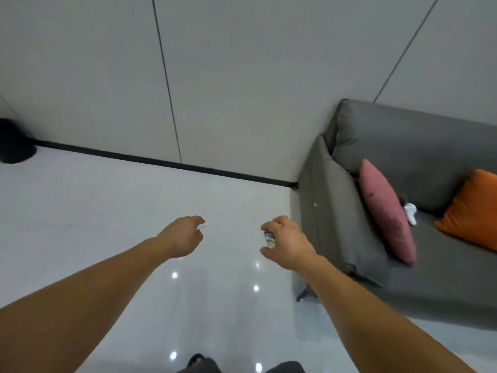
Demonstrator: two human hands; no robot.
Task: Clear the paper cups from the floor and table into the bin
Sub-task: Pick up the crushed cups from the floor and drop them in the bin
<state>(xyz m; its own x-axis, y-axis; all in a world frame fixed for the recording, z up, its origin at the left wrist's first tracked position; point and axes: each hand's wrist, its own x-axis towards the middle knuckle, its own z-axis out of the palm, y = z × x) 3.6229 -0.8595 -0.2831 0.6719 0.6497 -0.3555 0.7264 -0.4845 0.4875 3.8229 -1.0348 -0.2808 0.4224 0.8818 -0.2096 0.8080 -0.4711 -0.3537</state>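
While aloft, both grips (180, 236) (286, 242) round cups (203, 225) (269, 237)

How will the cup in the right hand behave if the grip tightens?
The cup is probably light: the right hand carries it between curled fingers and thumb alone. As a paper cup, it would likely dent or fold under a harder squeeze. The hand hides most of it, so any existing crush cannot be told.
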